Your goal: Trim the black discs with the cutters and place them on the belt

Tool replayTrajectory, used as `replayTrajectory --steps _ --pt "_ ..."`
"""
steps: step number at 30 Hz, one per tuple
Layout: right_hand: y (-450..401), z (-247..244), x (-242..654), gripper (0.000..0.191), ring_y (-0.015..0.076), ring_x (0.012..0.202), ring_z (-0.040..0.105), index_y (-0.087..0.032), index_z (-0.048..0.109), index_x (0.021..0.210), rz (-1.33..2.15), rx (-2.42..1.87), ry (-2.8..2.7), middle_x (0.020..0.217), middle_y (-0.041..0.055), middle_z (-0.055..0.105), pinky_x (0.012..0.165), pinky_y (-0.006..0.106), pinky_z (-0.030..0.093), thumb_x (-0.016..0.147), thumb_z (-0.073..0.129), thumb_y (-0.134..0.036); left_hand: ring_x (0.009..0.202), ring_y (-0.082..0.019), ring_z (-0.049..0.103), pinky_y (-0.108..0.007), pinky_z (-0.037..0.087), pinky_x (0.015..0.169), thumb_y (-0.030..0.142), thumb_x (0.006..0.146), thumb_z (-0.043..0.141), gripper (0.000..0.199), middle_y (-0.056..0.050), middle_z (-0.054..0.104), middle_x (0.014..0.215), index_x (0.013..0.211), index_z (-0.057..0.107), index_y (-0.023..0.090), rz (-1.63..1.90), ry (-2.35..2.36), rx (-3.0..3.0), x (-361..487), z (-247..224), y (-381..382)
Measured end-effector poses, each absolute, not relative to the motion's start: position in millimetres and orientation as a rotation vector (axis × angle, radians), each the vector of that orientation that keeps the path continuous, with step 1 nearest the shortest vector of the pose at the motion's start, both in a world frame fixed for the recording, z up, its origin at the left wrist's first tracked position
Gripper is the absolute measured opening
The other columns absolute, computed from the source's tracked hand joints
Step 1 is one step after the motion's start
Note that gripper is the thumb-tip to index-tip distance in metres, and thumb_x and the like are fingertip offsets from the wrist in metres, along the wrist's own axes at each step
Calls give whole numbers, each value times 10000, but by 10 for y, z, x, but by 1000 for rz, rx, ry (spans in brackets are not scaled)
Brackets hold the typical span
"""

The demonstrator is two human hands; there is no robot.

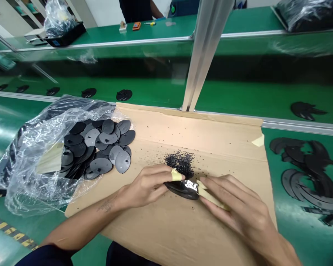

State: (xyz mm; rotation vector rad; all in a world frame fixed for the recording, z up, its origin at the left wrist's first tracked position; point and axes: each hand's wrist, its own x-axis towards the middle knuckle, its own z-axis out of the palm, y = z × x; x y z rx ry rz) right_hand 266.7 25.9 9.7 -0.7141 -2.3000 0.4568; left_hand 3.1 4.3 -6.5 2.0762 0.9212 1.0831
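**Item:** black disc [181,190], lower middle of the frame, tilted, long axis running left to right, held closer to the left grip [145,186]. Left grip closed on the disc, a taped finger [176,175] across its top edge. Right grip [238,210] closed on a tan strip [212,195], the strip's end touching the disc's right side.

**Surface:** cardboard sheet [224,147] on a green counter [5,122]. Heap of black crumbs [180,164] just above the hands, loose crumbs scattered around it.

**Left of frame:** clear bag [24,173] holding grey and black discs [100,144].

**Right of frame:** black shapes [302,177] on the green.

**Upper frame:** aluminium post [202,48]; orange item [136,26] on a far counter; a co-worker's dark shirt [134,9] beyond it.
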Motion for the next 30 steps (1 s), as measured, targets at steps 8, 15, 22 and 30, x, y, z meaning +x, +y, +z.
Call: replayTrajectory --steps 8,15,22,30 --pt "316 129 2608 284 216 891 642 -139 600 1195 129 -815 -2397 1030 118 719 737 346 511 922 665 -184 849 -162 596 -269 509 733 90 922 550 347 -76 645 975 1232 659 205 911 1010 2074 31 15 28" --pt "417 28 2746 273 274 955 630 -178 603 1196 -51 -1098 -2335 1059 126 702 775 394 491 973 529 -316 915 -198 654 -300 546 800 326 1032 434 261 -83 680 996 1095 645 187 923 1182 1723 46 19 42" --pt "557 -232 2891 319 295 959 616 -175 635 1137 -113 -1290 -2268 1055 136 686 778 414 507 958 469 -379 1046 -237 622 -392 520 954 369 1062 315 380 -115 665 1117 1178 629 190 857 1386 2163 -288 342 746" --pt "485 -298 2877 273 288 1006 602 -197 630 1151 -28 -1344 -2234 1083 129 647 813 417 528 923 499 -270 1069 -225 639 -443 545 951 338 987 580 271 -97 647 1189 1174 630 148 738 1641 2375 -401 343 2223"
